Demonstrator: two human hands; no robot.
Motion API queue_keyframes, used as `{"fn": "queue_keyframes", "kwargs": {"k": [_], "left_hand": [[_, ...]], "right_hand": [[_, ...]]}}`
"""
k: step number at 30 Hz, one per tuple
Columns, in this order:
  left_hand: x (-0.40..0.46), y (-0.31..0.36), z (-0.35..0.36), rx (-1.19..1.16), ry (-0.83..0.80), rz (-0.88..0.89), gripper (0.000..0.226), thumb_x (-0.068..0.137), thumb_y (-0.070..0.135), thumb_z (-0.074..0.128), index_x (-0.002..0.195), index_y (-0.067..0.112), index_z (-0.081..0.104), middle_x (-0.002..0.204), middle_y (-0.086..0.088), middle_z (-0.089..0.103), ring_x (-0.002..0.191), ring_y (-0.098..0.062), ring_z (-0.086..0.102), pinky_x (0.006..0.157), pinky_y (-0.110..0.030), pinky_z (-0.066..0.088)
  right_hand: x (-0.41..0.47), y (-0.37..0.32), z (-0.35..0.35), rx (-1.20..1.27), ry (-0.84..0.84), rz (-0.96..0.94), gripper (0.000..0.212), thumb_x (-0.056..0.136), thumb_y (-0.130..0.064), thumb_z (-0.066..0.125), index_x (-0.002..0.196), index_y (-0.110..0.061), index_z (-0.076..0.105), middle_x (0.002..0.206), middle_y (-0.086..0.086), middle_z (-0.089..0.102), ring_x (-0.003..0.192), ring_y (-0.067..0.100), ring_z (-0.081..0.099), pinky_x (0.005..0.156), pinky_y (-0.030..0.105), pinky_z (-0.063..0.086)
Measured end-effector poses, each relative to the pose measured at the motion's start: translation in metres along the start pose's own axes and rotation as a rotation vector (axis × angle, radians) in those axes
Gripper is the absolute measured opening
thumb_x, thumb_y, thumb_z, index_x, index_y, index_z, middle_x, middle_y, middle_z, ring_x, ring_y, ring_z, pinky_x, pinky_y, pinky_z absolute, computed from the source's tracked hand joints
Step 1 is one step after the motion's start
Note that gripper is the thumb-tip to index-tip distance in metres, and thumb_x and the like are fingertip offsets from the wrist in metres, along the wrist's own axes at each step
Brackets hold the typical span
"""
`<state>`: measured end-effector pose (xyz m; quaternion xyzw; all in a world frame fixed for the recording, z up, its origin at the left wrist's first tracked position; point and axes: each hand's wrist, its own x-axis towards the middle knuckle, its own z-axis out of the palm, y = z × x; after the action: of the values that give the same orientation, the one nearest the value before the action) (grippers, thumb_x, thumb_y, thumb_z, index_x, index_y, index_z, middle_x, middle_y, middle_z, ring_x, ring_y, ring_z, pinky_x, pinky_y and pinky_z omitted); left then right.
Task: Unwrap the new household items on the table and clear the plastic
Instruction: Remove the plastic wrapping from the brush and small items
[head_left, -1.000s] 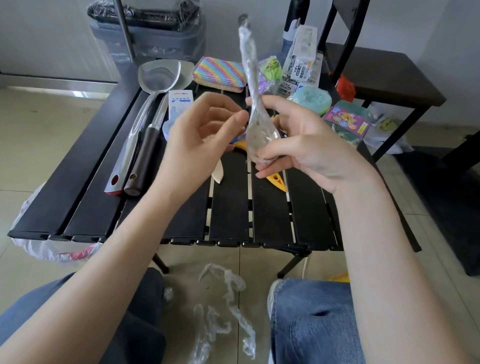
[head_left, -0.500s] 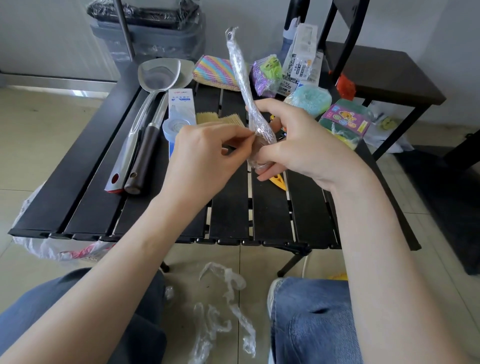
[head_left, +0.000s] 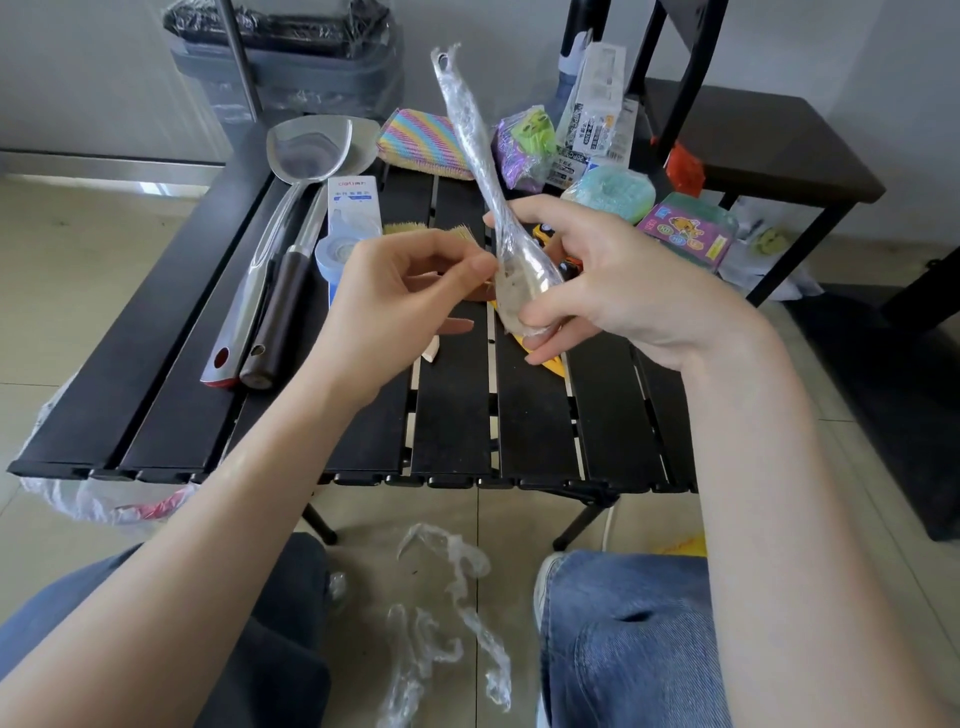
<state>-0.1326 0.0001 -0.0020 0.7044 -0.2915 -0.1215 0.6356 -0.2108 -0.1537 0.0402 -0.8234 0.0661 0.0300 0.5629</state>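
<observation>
A metal spoon wrapped in clear plastic (head_left: 475, 150) stands upright above the black slatted table (head_left: 452, 415), handle pointing up and tilted left. My right hand (head_left: 608, 280) grips its bowl end, fingers curled round it. My left hand (head_left: 410, 296) pinches the plastic film at the left edge of the bowl with thumb and forefinger. Loose strips of clear plastic (head_left: 447, 613) lie on the floor tiles between my knees.
Two metal spatulas (head_left: 270, 249) lie at the table's left, a blue-and-white packaged item (head_left: 345, 228) beside them. A rainbow sponge (head_left: 423, 143), packaged cloths and scrubbers (head_left: 608, 187) crowd the far right. A dark chair (head_left: 753, 140) stands behind; a plastic bag (head_left: 88, 493) hangs at the left.
My left hand closed in on the spoon's bowl and now pinches the wrap. The spoon's handle tipped further to the left.
</observation>
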Motion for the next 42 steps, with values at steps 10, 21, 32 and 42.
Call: {"fn": "queue_keyframes", "kwargs": {"k": [10,21,32,42], "left_hand": [[0.000,0.005,-0.003,-0.126,-0.075,-0.070,0.022,0.080,0.029,0.064,0.099,0.018,0.064,0.087,0.006,0.074,0.087,-0.008,0.071,0.074,-0.027,0.059],[0.004,-0.005,-0.005,0.324,0.163,0.335,0.012,0.084,0.011,0.070,0.093,0.017,0.073,0.079,0.007,0.069,0.074,0.003,0.063,0.073,-0.016,0.053],[0.004,-0.017,0.006,0.277,0.253,0.296,0.011,0.096,0.016,0.056,0.092,0.014,0.066,0.085,0.000,0.067,0.079,0.000,0.062,0.075,-0.021,0.055],[0.004,-0.003,0.002,-0.404,-0.035,0.009,0.020,0.102,0.009,0.040,0.085,0.011,0.052,0.082,0.002,0.062,0.078,-0.009,0.057,0.074,-0.024,0.052]], "right_hand": [[0.000,0.006,-0.006,0.325,-0.032,0.039,0.059,0.081,0.018,0.053,0.127,-0.019,0.056,0.095,0.019,0.055,0.060,0.021,0.065,0.054,0.028,0.056],[0.001,0.005,-0.002,0.367,-0.068,0.043,0.059,0.083,0.017,0.052,0.129,-0.020,0.056,0.091,0.016,0.051,0.057,0.018,0.063,0.053,0.026,0.056],[0.006,0.007,0.002,0.403,-0.110,0.077,0.052,0.085,0.015,0.051,0.124,-0.019,0.058,0.075,0.004,0.064,0.055,0.016,0.062,0.054,0.026,0.057],[0.005,0.006,-0.001,0.542,-0.169,0.040,0.054,0.085,0.017,0.042,0.124,-0.018,0.057,0.070,0.003,0.061,0.051,0.012,0.059,0.049,0.022,0.054]]}}
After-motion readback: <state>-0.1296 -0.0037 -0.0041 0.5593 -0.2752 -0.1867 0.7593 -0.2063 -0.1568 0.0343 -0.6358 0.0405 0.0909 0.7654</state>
